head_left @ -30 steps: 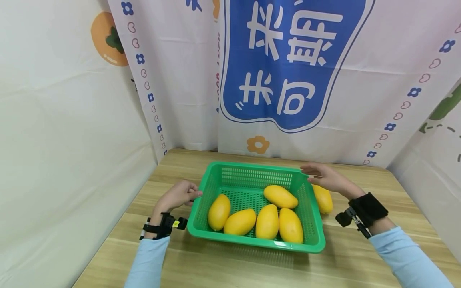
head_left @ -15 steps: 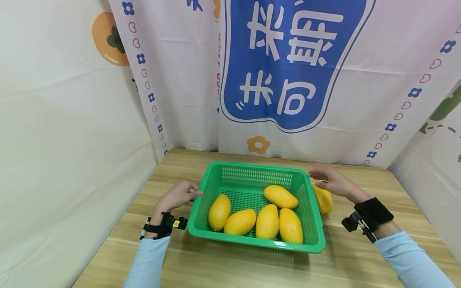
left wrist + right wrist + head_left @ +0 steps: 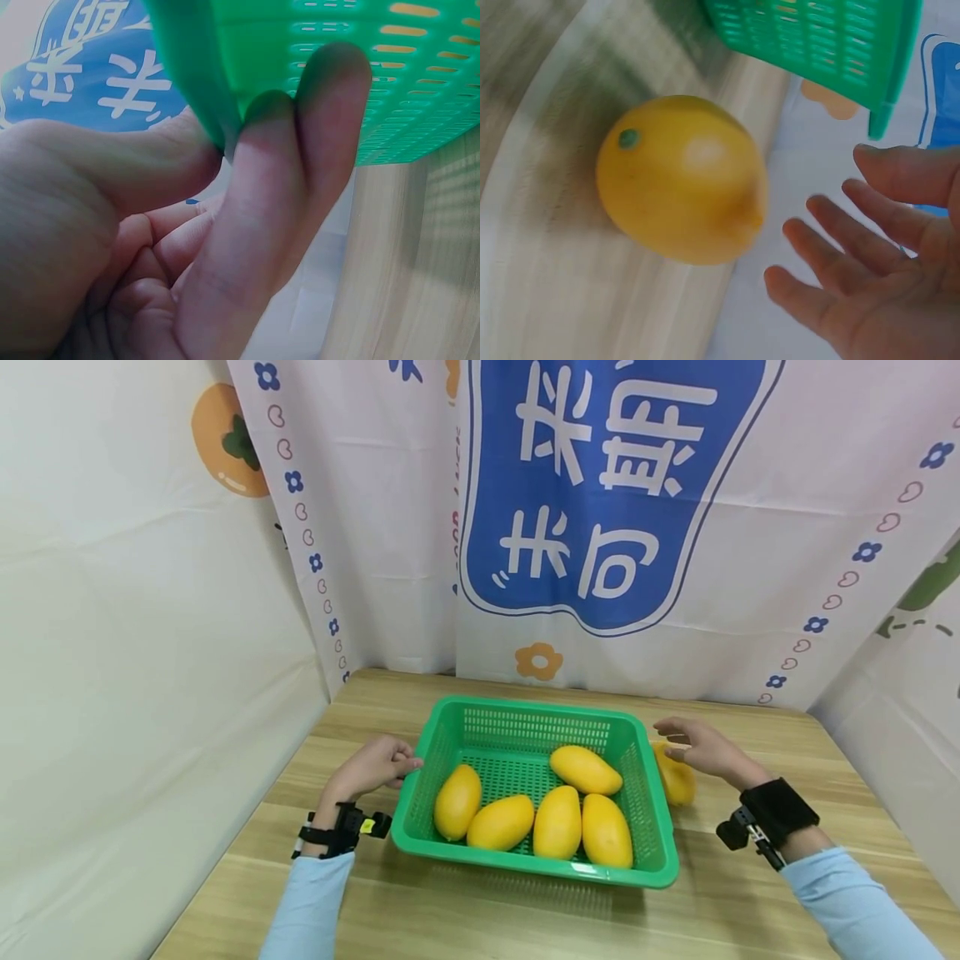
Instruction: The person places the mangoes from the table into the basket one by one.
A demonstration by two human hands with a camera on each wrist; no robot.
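A green plastic basket (image 3: 534, 865) stands on the table with several yellow mangoes (image 3: 557, 822) inside. At its left rim, my left hand (image 3: 375, 766) pinches the edge; the left wrist view has the thumb on one side of the rim and two fingers (image 3: 255, 217) against the perforated wall. My right hand (image 3: 701, 747) hovers off the basket's right side, fingers spread and relaxed, holding nothing. Another mango (image 3: 682, 180) lies on the table just outside the basket's right wall, below the right hand and apart from it in the right wrist view.
The wooden table (image 3: 480, 918) runs back to a hanging printed cloth (image 3: 390, 568) with a blue sign pattern. White fabric walls close in on the left (image 3: 150, 652) and right. Each wrist carries a black strapped camera.
My right hand has moved to the right, off the basket's back right corner and over beside the outside mango. My left hand and the basket have stayed in place.
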